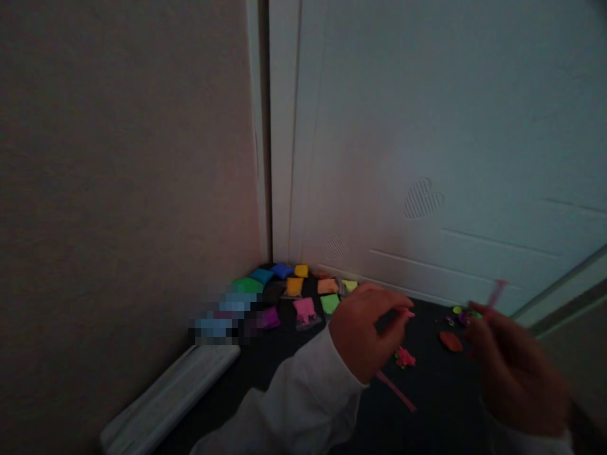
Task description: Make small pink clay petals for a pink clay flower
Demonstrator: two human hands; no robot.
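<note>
My left hand (372, 328) is raised over the dark surface, its thumb and fingertips pinching a small pink piece of clay (408, 313). At the right, my right hand (521, 370) is closed around a slim translucent pink tool (497, 294), whose flared end sticks up past the fingers. Below my left hand lies a bumpy pink-red clay piece (405, 357) with a bit of green at its edge. A similar long pink tool (397, 393) rests nearer to me, partly covered by my left wrist. Between the hands sits a flat, orange-red, leaf-shaped piece (450, 341).
Several packets of coloured clay, among them a pink packet (306, 312) and a green packet (247, 285), lie at the back left. Small purple and green bits (463, 317) are beside my right hand. A long whitish box-like object (173, 395) runs along the left wall. A white panel (427, 145) stands behind.
</note>
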